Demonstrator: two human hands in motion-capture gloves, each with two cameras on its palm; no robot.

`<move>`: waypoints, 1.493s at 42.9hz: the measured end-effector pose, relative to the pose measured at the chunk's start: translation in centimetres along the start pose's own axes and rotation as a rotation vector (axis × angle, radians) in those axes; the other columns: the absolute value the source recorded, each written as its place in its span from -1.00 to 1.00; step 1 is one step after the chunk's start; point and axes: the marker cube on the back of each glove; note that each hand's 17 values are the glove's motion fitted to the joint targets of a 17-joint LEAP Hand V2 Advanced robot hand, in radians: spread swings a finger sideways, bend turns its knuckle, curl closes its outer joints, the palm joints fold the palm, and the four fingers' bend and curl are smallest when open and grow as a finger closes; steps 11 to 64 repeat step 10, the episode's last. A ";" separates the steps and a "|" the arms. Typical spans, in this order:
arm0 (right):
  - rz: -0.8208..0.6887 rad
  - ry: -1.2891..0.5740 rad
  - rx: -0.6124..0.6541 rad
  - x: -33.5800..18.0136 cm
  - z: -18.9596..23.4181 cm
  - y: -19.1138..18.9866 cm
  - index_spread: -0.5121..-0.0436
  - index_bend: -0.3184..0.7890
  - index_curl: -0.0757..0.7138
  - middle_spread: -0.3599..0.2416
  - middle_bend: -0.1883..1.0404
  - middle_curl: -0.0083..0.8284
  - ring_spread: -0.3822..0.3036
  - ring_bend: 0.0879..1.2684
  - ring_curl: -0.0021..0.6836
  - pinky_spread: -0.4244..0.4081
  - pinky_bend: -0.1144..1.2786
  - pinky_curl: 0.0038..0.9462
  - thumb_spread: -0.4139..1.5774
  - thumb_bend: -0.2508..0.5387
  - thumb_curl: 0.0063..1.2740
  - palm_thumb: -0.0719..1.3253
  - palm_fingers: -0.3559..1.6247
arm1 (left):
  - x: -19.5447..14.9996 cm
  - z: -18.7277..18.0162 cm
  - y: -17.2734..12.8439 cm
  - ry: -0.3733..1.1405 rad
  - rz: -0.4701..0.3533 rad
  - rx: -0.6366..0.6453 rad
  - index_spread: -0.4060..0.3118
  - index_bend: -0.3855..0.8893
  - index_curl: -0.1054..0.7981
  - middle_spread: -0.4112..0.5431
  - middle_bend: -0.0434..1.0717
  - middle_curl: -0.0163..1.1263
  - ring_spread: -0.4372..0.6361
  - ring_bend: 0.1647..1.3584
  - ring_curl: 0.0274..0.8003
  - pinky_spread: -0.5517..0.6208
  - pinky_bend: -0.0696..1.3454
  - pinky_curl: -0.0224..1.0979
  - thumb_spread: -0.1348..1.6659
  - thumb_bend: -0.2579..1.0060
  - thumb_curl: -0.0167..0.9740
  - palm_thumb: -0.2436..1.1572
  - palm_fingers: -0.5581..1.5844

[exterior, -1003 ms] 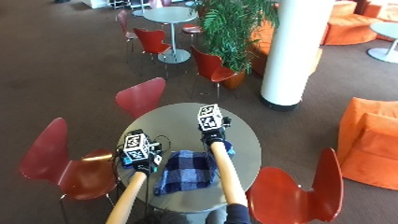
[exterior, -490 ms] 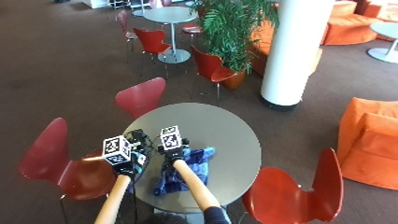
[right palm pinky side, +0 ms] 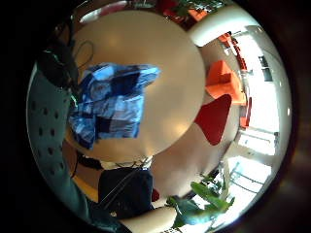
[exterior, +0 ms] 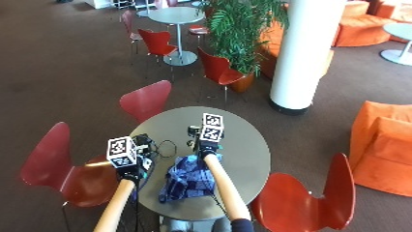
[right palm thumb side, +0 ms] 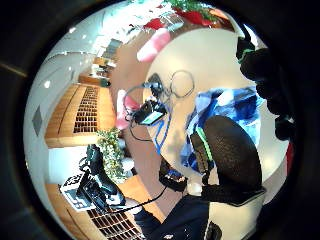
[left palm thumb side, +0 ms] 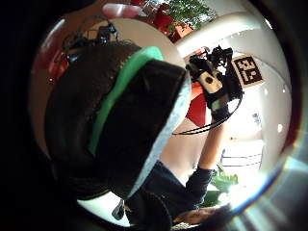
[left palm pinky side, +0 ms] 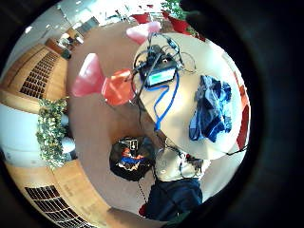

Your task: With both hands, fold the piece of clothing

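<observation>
Both forearms reach up the outside view, bare from elbow to wrist, each ending in a black glove. The left hand [exterior: 130,169] is raised at the left side, its forearm angling slightly inward from the lower edge; a curled gloved digit fills much of its thumb side palm view, but what the fingers do cannot be told. The right hand [exterior: 207,151] reaches further forward, its forearm slanting up from the person's dark sleeve near the lower edge. In the right thumb side palm view the gloved thumb [right palm thumb side: 227,155] and fingertips [right palm thumb side: 267,80] arc loosely, apart from each other, gripping nothing.
</observation>
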 end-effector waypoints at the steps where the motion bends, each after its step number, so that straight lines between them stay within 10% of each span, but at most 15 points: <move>1: 0.002 -0.004 0.023 0.5 -0.8 0.4 0.14 -0.32 -0.33 -0.24 -0.34 0.12 -0.41 -0.20 0.20 -0.68 0.22 -0.16 0.61 -0.39 -0.52 0.09 0.41 | 0.2 -0.3 0.0 -0.005 0.006 0.011 -0.21 -0.10 0.18 0.09 -0.68 -0.55 0.40 -0.49 -0.34 0.36 -0.50 -0.34 0.46 -0.62 -0.51 -0.64 -0.19; 64: 0.021 -0.037 0.085 4.6 -2.7 1.3 0.16 -0.28 -0.32 -0.31 -0.37 0.10 -0.39 -0.28 0.17 -0.62 0.14 -0.20 0.64 -0.37 -0.50 0.15 0.45 | 1.9 -1.9 0.6 -0.013 0.032 0.045 -0.20 -0.10 0.18 0.10 -0.67 -0.56 0.39 -0.48 -0.34 0.36 -0.50 -0.33 0.45 -0.62 -0.51 -0.64 -0.19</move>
